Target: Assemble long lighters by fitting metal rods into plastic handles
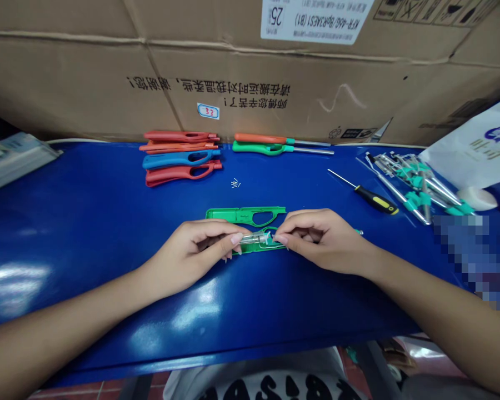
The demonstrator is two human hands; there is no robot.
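My left hand [206,241] pinches a clear lighter fuel tank [252,239] with a white valve end pointing right. Beneath it lies a green lighter shell half [260,248], partly covered by both hands. At that shell's right part, my right hand [312,236] has its thumb and forefinger pressed together beside the valve end; whatever they pinch is too small to make out. Just behind the hands rests a second green shell half [245,215], its inside facing up, with a trigger opening at the right.
Red, orange and blue lighter shells [182,159] are stacked at the back. Two lighters with metal tubes [312,151] lie beside them. Tiny screws [235,183], a screwdriver [375,199] and a pile of metal tubes with teal parts [420,186] are on the table. A cardboard box [87,83] stands behind.
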